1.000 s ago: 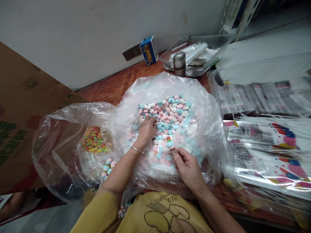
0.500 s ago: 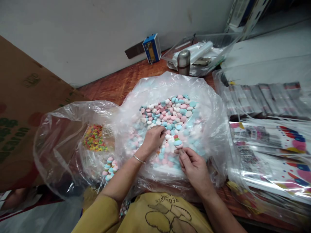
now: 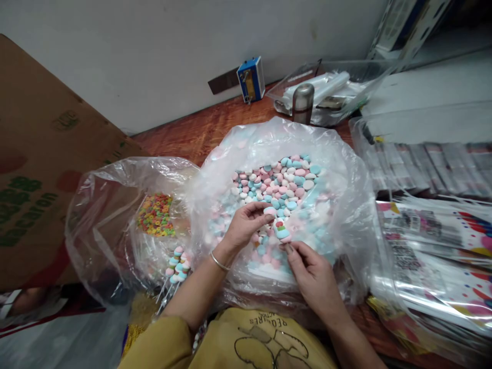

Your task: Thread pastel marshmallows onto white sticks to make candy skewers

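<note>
Beside the cardboard box (image 3: 42, 179), the clear bag (image 3: 102, 220) of coloured rings (image 3: 156, 214) lies open on the counter (image 3: 180, 144); a tug on its loose film might spill them. Nearer me, a cluster of candies on sticks (image 3: 179, 265) sits right by my left forearm (image 3: 205, 294), so a careless elbow could knock it. My left fingers (image 3: 264, 220) are narrow, pinching a pale candy (image 3: 269, 210); it looks smooth and rounded, so it might slip down among the loose candies (image 3: 282, 179) in the large bag (image 3: 246, 141). Just beside it, lower and to the right, is the stack (image 3: 283, 234), red and green above blue, its lower end pinched in my right fingers (image 3: 294, 260). Held only at the base, it could tilt if bumped off-centre. Farther right, the printed packages (image 3: 434, 225) lie well apart, so I see little risk there.
</note>
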`<action>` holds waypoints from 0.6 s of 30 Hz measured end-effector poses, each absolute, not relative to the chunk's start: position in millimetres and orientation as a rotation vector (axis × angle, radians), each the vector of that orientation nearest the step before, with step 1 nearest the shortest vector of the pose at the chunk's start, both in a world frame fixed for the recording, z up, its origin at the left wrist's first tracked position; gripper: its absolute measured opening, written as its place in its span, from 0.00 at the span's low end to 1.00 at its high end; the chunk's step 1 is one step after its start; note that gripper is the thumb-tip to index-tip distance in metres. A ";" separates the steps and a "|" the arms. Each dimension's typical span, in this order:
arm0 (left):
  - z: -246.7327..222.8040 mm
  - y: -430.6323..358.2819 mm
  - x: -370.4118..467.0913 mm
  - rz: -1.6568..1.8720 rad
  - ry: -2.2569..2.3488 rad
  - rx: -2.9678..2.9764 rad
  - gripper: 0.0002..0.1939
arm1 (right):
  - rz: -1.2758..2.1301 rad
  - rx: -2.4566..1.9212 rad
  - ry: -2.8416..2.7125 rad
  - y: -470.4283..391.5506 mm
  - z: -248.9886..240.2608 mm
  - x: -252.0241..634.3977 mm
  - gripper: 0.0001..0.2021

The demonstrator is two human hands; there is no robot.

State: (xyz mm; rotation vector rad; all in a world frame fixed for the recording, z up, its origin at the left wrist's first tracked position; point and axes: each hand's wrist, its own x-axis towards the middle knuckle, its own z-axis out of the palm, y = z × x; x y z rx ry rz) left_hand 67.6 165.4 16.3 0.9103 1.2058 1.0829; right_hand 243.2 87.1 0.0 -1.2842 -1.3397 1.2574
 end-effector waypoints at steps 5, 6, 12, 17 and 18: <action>23.5 158.6 67.5 1.043 1.144 0.784 0.23 | 1.247 -1.309 -1.357 87.6 -3.1 242.3 0.17; 24.7 157.8 67.8 1.043 1.130 0.761 0.23 | 1.246 -1.310 -1.355 87.4 -3.3 242.3 0.17; 22.7 156.9 70.3 1.135 1.155 0.686 0.22 | 1.260 -1.289 -1.331 83.6 -0.3 242.6 0.17; 14.3 158.0 67.9 1.190 1.220 0.781 0.25 | 1.280 -1.270 -1.348 83.0 4.6 242.4 0.16; 12.8 158.0 67.1 1.190 1.228 0.809 0.24 | 1.285 -1.269 -1.345 83.5 5.4 242.3 0.16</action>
